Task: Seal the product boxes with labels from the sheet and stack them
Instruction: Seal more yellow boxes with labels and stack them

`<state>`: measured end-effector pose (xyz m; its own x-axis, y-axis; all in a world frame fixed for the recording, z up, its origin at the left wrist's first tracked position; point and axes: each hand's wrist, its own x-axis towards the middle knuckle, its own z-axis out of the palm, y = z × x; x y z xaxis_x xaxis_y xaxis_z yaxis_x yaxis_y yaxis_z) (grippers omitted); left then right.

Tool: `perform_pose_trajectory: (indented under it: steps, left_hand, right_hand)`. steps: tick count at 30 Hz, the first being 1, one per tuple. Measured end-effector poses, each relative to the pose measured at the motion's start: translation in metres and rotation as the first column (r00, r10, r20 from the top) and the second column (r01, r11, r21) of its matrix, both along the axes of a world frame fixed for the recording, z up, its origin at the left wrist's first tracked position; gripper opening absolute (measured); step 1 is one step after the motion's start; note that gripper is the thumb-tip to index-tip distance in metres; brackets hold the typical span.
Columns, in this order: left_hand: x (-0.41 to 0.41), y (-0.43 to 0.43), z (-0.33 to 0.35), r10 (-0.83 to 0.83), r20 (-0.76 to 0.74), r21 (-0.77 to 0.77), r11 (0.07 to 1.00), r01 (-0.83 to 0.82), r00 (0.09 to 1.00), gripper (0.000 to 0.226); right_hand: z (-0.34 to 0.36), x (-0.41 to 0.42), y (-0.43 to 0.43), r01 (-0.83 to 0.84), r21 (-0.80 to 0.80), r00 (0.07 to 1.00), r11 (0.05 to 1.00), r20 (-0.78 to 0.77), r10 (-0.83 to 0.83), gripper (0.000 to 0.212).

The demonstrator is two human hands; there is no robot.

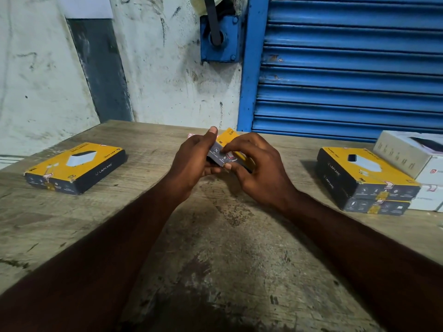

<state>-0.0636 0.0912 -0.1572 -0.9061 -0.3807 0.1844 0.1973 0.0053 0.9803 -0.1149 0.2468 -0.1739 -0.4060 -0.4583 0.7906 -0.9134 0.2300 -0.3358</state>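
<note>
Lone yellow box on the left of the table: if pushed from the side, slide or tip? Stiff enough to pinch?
The lone yellow box lies flat and low, so it likely slides on the wooden table rather than tips. Crisp cardboard edges suggest it is fairly stiff; a scuffed corner hints it dents easily.

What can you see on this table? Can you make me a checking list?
Surface: worn, stained wooden table.
Job's things: yellow-and-black Lapcare box held up at the middle; lone box lying at the left; stack of two boxes at the right.
Clutter: white boxes at the far right.
Hands: left hand grips the Lapcare box; right hand pinches it, fingers on its dark side.
Cables: nothing seen.
Surroundings: blue roller shutter, scuffed white wall, blue crank housing.
</note>
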Motion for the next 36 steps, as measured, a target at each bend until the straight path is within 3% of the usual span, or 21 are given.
perform_pose_trajectory:
  steps: [12,21,27,36]
  left_hand:
    - [-0.0024,-0.0022,-0.0028,0.005,-0.007,-0.022,1.0,-0.005,1.0,0.033]
    - [-0.0047,-0.0037,-0.0048,0.012,0.002,-0.013,1.0,-0.012,1.0,0.031]
    - [-0.0055,-0.0031,-0.0057,0.01,0.001,0.0,1.0,-0.01,1.0,0.031]
    - [-0.0063,-0.0031,-0.0055,0.02,0.002,-0.003,1.0,-0.02,1.0,0.03]
  right_hand:
    - [-0.0015,-0.0013,0.0003,-0.009,0.04,1.0,0.999,-0.018,0.01,0.023]
    - [-0.0019,-0.0029,-0.0001,0.003,0.046,1.0,0.999,-0.024,-0.002,0.035]
    - [-0.0025,-0.0034,0.0015,0.023,0.045,0.998,0.999,-0.06,-0.02,0.026]
    - [-0.0037,-0.0031,0.0009,0.014,0.033,1.0,0.999,-0.018,-0.014,0.03]
